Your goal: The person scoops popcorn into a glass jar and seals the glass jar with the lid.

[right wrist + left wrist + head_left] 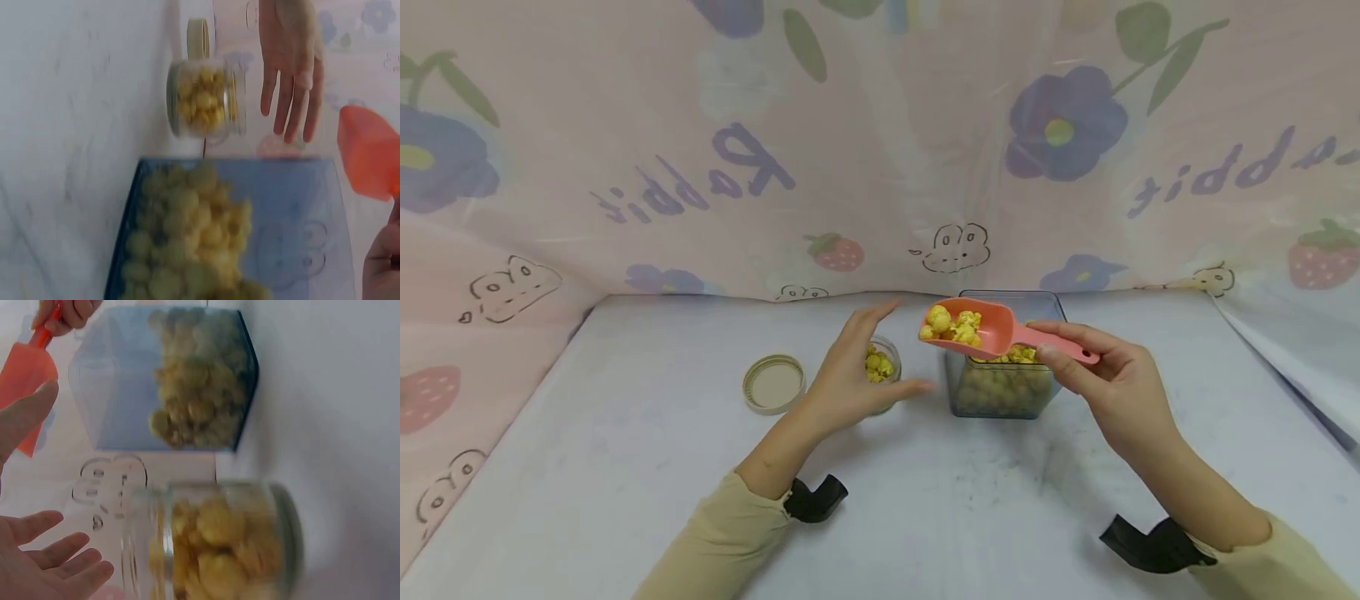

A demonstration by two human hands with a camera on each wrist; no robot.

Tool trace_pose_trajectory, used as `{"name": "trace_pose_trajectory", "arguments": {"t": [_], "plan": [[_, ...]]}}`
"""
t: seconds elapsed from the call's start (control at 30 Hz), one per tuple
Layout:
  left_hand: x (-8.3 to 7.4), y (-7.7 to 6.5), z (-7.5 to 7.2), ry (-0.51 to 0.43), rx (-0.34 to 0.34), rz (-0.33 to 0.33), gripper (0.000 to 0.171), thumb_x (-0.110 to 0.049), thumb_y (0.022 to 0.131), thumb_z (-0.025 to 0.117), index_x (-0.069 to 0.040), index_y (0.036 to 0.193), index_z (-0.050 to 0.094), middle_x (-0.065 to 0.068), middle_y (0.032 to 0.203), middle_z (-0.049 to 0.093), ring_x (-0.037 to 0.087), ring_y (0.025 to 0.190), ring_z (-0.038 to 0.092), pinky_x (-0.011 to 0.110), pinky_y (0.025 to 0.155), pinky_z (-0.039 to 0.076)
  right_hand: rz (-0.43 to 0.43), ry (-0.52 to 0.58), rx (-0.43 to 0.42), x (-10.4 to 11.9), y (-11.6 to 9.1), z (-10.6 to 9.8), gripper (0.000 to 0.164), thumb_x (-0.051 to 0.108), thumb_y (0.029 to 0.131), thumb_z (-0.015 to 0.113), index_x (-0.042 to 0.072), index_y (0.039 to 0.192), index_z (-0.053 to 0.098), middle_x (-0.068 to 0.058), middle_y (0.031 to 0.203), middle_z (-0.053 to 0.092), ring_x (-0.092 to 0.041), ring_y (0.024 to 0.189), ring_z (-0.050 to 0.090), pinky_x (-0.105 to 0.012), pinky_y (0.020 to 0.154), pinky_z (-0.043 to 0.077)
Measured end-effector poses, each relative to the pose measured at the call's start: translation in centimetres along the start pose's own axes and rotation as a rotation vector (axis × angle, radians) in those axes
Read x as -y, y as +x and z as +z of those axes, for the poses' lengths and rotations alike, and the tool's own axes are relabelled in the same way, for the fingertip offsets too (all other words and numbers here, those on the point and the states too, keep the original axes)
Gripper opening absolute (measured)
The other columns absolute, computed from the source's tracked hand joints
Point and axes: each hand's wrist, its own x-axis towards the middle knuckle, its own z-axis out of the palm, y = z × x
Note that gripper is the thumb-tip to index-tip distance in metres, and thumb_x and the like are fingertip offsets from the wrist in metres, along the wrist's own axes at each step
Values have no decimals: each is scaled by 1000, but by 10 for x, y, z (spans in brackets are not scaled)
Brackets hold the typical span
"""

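My right hand (1120, 383) grips the handle of a coral-pink scoop (996, 325), held level above a clear bluish bin (962, 392). Several yellow popcorn pieces (951, 325) lie in the scoop's bowl. More popcorn (200, 231) fills the lower part of the bin. My left hand (850, 375) is spread over a glass jar (140, 544), thumb and fingers apart, holding nothing. In the left wrist view the jar stands part-filled with popcorn (225, 544), its mouth uncovered. From the head view, the left hand hides part of the jar.
A round cream-rimmed lid (774, 384) lies on the white table (647, 467) left of the jar. Behind the table hangs a pink printed curtain (880, 167), close to the bin's back side. Black straps (816, 498) sit at both wrists.
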Motion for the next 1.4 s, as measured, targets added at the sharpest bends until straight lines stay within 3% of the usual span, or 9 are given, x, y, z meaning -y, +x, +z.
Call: {"name": "trace_pose_trajectory", "arguments": {"t": [0.2, 0.37, 0.57, 0.77, 0.9, 1.1, 1.23, 1.4], "plan": [[13, -10, -13, 7, -5, -9, 96, -35, 71, 86, -19, 148, 32, 0, 151, 32, 23, 140, 32, 53, 113, 30, -12, -28, -16, -3, -3, 21, 29, -3, 89, 63, 4, 117, 68, 5, 118, 65, -4, 95, 64, -12, 67, 52], [22, -15, -19, 26, -10, 1, 95, -34, 70, 86, -16, 147, 34, 3, 151, 34, 23, 140, 32, 52, 113, 31, 10, -168, -36, -3, -6, 38, 28, 6, 90, 66, 3, 118, 67, 6, 117, 64, -6, 90, 63, -13, 66, 52], [34, -18, -20, 14, 19, -77, 93, -35, 71, 85, -15, 146, 36, 5, 148, 38, 25, 139, 34, 51, 112, 32, 36, -190, -75, -8, -12, 58, 31, 8, 89, 68, 1, 119, 66, 3, 117, 63, -7, 85, 62, -13, 64, 52], [45, -18, -20, -39, 45, -88, 91, -28, 72, 85, -9, 147, 35, 11, 147, 40, 27, 138, 35, 47, 112, 34, 0, -177, -82, -17, -18, 69, 29, 3, 87, 69, -1, 116, 67, 7, 107, 67, -8, 76, 60, -15, 56, 49], [51, -17, -21, -81, 59, -85, 90, -24, 74, 84, -6, 146, 35, 13, 149, 38, 26, 139, 34, 46, 111, 36, -19, -170, -73, -23, -17, 74, 28, 2, 87, 68, -3, 115, 67, 8, 106, 67, -8, 75, 60, -15, 58, 50], [59, -15, -22, -188, 90, -95, 82, -21, 77, 82, -9, 145, 38, 10, 151, 37, 26, 140, 33, 44, 111, 37, -15, -196, -65, -28, -15, 80, 28, 3, 87, 69, -2, 115, 67, -9, 108, 65, -7, 74, 58, -16, 58, 51], [63, -15, -22, -222, 103, -89, 78, -17, 79, 80, -8, 144, 39, 12, 149, 39, 28, 139, 35, 46, 110, 38, -47, -248, -66, -29, -14, 84, 28, 5, 85, 71, 2, 113, 69, -13, 103, 67, -7, 70, 56, -17, 52, 47], [66, -15, -22, -244, 104, -105, 75, -15, 79, 80, -9, 143, 41, 12, 147, 42, 28, 138, 38, 45, 109, 38, -118, -415, -91, -28, -13, 88, 25, 10, 83, 75, 8, 108, 73, -6, 90, 69, -6, 62, 49, -19, 44, 39]]}}
